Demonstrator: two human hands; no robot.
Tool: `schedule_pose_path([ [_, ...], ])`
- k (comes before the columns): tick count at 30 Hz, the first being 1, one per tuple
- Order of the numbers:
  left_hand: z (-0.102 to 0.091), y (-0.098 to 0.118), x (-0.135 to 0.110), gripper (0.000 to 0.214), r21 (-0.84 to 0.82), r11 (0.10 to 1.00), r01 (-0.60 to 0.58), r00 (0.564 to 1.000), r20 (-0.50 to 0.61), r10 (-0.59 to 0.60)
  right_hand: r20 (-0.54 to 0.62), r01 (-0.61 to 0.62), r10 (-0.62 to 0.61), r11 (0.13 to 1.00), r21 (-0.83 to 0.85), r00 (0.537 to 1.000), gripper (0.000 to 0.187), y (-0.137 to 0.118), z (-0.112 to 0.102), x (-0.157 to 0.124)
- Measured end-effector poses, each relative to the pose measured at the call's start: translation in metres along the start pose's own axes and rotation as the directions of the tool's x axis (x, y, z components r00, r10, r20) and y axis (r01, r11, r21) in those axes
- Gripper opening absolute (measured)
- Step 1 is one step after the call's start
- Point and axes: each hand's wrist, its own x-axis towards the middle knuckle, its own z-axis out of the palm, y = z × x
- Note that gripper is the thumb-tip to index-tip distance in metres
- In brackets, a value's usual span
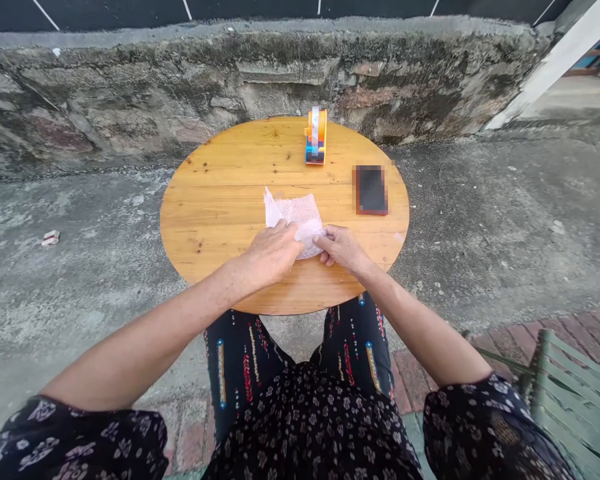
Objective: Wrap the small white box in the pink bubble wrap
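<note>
A sheet of bubble wrap [296,212] lies near the middle of a round wooden table [215,200], one corner sticking up. My left hand [273,252] rests on its near edge with fingers curled over the wrap. My right hand [341,247] pinches the wrap's near right corner. Whatever lies under the fold between the hands is hidden. An orange and blue tape dispenser [315,137] stands at the table's far side, well beyond both hands.
A dark phone-like slab [371,189] lies on the table's right part. A rough stone wall [130,93] rises behind the table. Concrete ground surrounds it. A green slatted chair [565,380] stands at my right, over brick paving.
</note>
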Motion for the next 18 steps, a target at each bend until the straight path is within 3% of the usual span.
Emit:
schedule_pose_path([
  [6, -0.001, -0.004, 0.014, 0.018, 0.101, 0.992, -0.073, 0.993, 0.104, 0.062, 0.015, 0.009, -0.009, 1.0, -0.001, 1.0, 0.012, 0.005, -0.001, 0.002],
  [11, -0.008, 0.0, 0.02, 0.018, 0.164, 0.985, -0.054, 0.977, 0.212, 0.018, 0.049, 0.053, -0.055, 0.998, 0.023, 0.997, 0.013, 0.012, -0.002, 0.006],
  [15, -0.011, 0.001, 0.016, 0.019, 0.112, 0.993, -0.034, 0.984, 0.178, 0.013, 0.048, 0.091, -0.092, 0.996, 0.027, 0.995, 0.013, 0.017, -0.002, 0.006],
  [18, -0.014, 0.003, 0.007, 0.034, 0.13, 0.991, -0.034, 0.992, 0.127, 0.018, 0.019, 0.11, -0.11, 0.993, 0.033, 0.994, 0.014, 0.016, 0.0, 0.004],
])
